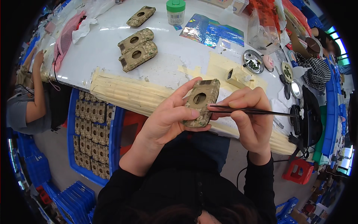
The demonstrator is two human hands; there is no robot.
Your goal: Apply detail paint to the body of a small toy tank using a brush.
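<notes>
My left hand (169, 115) holds a camouflage-painted toy tank hull (203, 98), tilted over the table's front edge, with the thumb on its top face. A round hole shows in the middle of the hull. My right hand (250, 114) is closed around dark tweezers (257, 111), whose tips point left and meet the hull's right side. Whether the tips pinch some small part is too fine to make out. Farther off on the table lie a pair of like hulls (137, 56) side by side and a single hull (141, 16) behind them.
A green-lidded jar (175, 12) stands at the back beside shiny foil sheets (212, 30). Small dark-green pieces lie in a round metal dish (253, 61), near a small pale box (238, 77). A blue crate (71, 149) full of hulls stands lower left. Another person (28, 100) works at far left.
</notes>
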